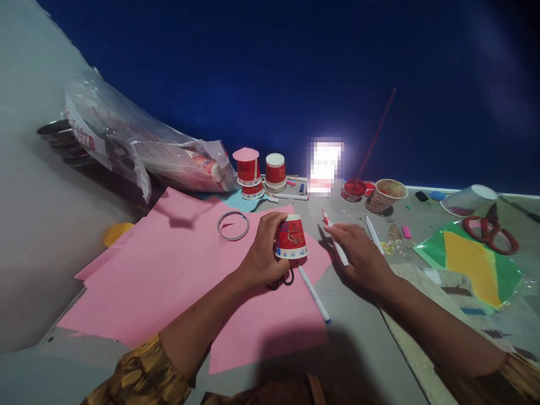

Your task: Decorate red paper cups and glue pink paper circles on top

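Turned upside down, a red paper cup (297, 233) with a dragon print and a white patterned rim is gripped in my left hand (265, 250). Blue grid lines show on its left side. My right hand (365, 256), to the right of the cup, pinches a white marker (341, 253) with a red tip pointing up and away; it is apart from the cup. Another white marker (314, 295) with a blue end lies on the pink paper (169, 275) below the cup. A dark scissor handle (288, 277) shows partly under my left hand.
A tape ring (233, 226) lies on the paper. Behind stand red cups (248, 169), one pink-topped, and a bright screen (324, 166). Rightward are a red paint pot (354, 190), a brown cup (386, 196) and red-handled scissors (491, 233). A plastic bag (169, 163) sits left.
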### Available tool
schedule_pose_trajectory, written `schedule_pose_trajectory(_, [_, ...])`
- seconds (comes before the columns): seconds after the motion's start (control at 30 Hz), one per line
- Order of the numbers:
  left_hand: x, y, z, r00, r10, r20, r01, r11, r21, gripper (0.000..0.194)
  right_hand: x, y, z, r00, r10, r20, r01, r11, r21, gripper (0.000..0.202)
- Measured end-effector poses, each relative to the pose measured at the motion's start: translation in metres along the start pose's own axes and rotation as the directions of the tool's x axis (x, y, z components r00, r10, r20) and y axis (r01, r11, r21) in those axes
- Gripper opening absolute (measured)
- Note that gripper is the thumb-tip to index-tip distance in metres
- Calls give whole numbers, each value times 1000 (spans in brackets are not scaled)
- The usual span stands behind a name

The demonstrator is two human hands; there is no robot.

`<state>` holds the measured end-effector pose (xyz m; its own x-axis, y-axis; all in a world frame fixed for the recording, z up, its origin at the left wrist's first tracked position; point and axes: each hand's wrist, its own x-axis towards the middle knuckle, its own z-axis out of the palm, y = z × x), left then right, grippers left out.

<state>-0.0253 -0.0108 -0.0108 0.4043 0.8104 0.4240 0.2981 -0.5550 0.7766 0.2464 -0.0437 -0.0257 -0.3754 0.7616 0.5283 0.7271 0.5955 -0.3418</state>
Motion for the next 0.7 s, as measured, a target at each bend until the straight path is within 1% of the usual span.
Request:
schedule_pose_trajectory(0.07, [-1, -2, 2, 998, -60, -20, 58, 995, -83, 90, -1, 0, 3, 996, -12, 85, 14, 1000, -23, 55])
schedule_pose_trajectory(0.13, [-2, -5, 3, 994, -102, -31, 97, 985, -142, 90, -2, -2, 4, 992, -35, 122, 37, 999, -15, 53])
schedule_pose_trajectory(0.2, [-2, -9, 4, 993, -113, -42, 105, 983, -154, 90, -2, -5, 4, 993, -55, 101, 55, 998, 6, 45])
schedule_pose_trajectory(0.33, [-2, -13, 4, 995, -82, -48, 75, 988, -131, 94, 0, -8, 0, 998, -53, 17, 52, 997, 60, 28])
schedule_pose_trajectory(0.43, [-1, -13, 3, 995, -80, -51, 73, 990, -122, 96, 0, -8, 0, 999, -48, -10, 49, 995, 82, 23])
schedule_pose_trajectory(0.5, [-1, -12, 2, 995, -79, -62, 72, 992, -107, 97, -1, -7, 1, 999, -37, 19, 36, 998, 49, 27])
schedule_pose_trajectory(0.6, [0, -10, 2, 993, -72, -92, 64, 994, -87, 95, -2, -7, 4, 991, -18, 135, 23, 999, -35, 45])
schedule_pose_trajectory(0.67, [0, -9, 2, 988, -77, -133, 68, 995, -73, 93, -2, -8, 7, 978, 5, 208, 12, 996, -83, 58])
schedule_pose_trajectory(0.7, [1, -8, 1, 984, -86, -157, 76, 995, -68, 92, -2, -8, 8, 971, 21, 238, 4, 994, -105, 62])
